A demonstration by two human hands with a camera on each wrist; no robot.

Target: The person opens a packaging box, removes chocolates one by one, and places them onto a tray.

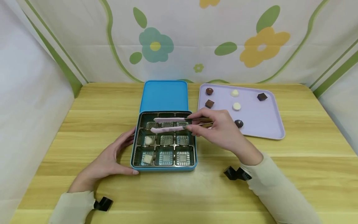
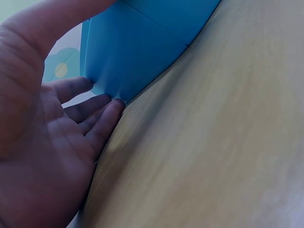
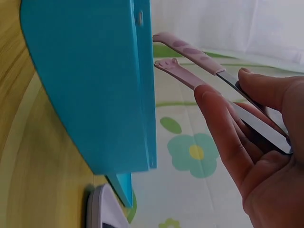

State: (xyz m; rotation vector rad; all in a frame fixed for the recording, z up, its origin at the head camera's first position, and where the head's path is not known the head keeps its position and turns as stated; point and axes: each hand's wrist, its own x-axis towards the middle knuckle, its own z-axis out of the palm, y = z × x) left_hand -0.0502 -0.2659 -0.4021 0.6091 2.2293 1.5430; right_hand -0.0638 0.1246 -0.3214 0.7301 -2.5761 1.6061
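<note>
My right hand holds tongs with metal arms and lilac paw-shaped tips. The tips are spread apart over the back row of a blue tin, with nothing between them. A divided insert lines the tin. One white chocolate lies in its middle-left compartment and another white chocolate in the front-left one. At the tin's left side is my left hand; in the left wrist view its extended fingers touch the blue wall, and its thumb reaches along the front corner.
Behind the tin lies its blue lid. A lilac tray at the back right bears several chocolates, among them a dark square one, a round white one and a dark round one close by my right hand.
</note>
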